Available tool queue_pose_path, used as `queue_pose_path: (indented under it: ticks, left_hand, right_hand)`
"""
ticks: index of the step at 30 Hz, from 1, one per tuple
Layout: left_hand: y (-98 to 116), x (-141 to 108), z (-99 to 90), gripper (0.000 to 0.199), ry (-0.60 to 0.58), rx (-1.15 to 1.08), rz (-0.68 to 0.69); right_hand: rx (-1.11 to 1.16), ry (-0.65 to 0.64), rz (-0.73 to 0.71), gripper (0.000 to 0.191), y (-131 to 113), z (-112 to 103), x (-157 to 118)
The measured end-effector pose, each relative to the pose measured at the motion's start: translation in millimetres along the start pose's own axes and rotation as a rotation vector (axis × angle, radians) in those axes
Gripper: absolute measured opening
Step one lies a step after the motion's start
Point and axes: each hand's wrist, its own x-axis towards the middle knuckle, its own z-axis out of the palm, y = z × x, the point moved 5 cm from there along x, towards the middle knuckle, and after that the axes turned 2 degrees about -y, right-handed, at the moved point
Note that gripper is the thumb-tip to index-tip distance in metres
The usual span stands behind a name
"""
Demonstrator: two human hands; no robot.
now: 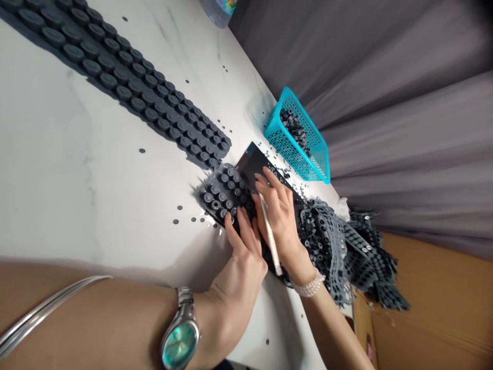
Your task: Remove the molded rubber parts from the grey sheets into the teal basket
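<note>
I'm resting my left hand (pixel 241 264) with fingers slightly spread over the studded piece (pixel 217 193), which is lying on the black board (pixel 251 160), between the surface's (pixel 115 216) near and far edges. My right hand (pixel 284 222) is pinching a white stick (pixel 271 239) alongside. Working well, I'd say, means keeping the piece flat and that stick clear of my fingertips. Beyond, the turquoise basket (pixel 274 122) is standing by the far edge.

No legible text, brand, number or sign found. Watch dial (pixel 179 345) and cut-off container label (pixel 227 4): both unreadable.
</note>
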Motion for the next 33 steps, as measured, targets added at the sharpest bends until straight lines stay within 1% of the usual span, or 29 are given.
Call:
queue_pose_path:
  ticks: [2,5,8,13,18,20,23,25,26,29,30,31,33]
  left_hand:
    - [1,-1,1.6,0.044,-0.016,0.019,0.003]
    - [3,-1,2.0,0.045,-0.024,0.047,0.018]
    - [3,0,0.8,0.043,-0.015,0.029,0.013]
    - [0,0,-0.1,0.041,0.005,-0.087,-0.031]
    - [-3,-1,-1.5,0.041,0.007,-0.204,-0.062]
    - [-4,0,-2.6,0.042,0.002,-0.186,-0.057]
    - [-2,0,-3.7,0.043,0.001,-0.081,-0.016]
    - [0,0,-2.7,0.044,0.002,-0.005,0.017]
    - [1,-1,-1.3,0.044,-0.005,0.022,0.028]
    - [4,-2,4.1,0.046,-0.032,0.058,0.039]
    - [5,-2,5.4,0.046,-0.037,0.062,0.041]
    - [5,-2,6.2,0.047,-0.039,0.064,0.042]
    - [6,-3,6.9,0.047,-0.045,0.059,0.039]
  right_hand:
    - [0.050,-0.008,0.008,0.026,0,-2,-3]
    - [0.100,-0.066,-0.065,0.025,-6,-5,-6]
    - [0.100,-0.076,-0.120,0.023,-11,-7,-6]
    - [0.091,-0.091,-0.150,0.022,-12,-5,-4]
    - [0.077,-0.158,-0.161,0.023,-11,-4,-1]
    - [0.044,-0.177,-0.193,0.023,-13,-5,1]
    - [-0.003,-0.177,-0.232,0.023,-15,-3,4]
    - [-0.017,-0.133,-0.186,0.023,-10,-1,6]
    - [-0.022,-0.086,-0.127,0.024,-4,0,6]
    - [-0.029,0.081,0.124,0.024,21,-1,0]
    - [-0.026,0.105,0.184,0.023,28,-1,-3]
    - [-0.022,0.105,0.214,0.021,32,-1,-5]
    - [-0.016,0.061,0.201,0.019,33,-1,-9]
